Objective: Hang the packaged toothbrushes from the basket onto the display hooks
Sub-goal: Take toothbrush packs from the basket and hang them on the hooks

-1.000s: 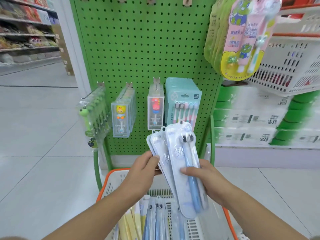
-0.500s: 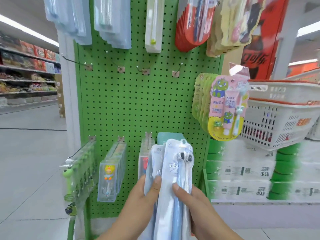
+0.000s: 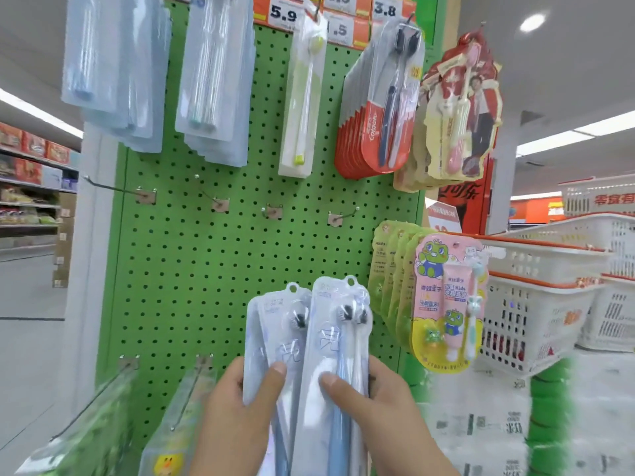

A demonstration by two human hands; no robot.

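Hands fill the lower middle of the head view, both holding toothbrush packs upright in front of the pegboard. The left hand has its grip clamped on the left pack: thumb flat across the clear front, fingers curled behind the left edge. The right hand has its grip clamped on the right pack, thumb pressed on the front, fingertips wrapped round the right edge. The 2 packs overlap, the right one in front and reaching a little higher. Each is a long, glossy clear plastic blister with a white card back, rounded corners and a small hang loop on top; dark bristle heads show near the top, blue handles lower down. More packs may sit behind them, but I cannot tell how many.

The pegboard is green painted metal, evenly punched with round holes. A row of 4 bare hooks crosses it above the packs, thin wire on small square plates. Above that row hang clear packs, a pale slim pack and red-carded packs, under price tags. At the right edge hang pink kids sets with a cartoon frog. White slotted baskets with orange rims stand stacked at the right.
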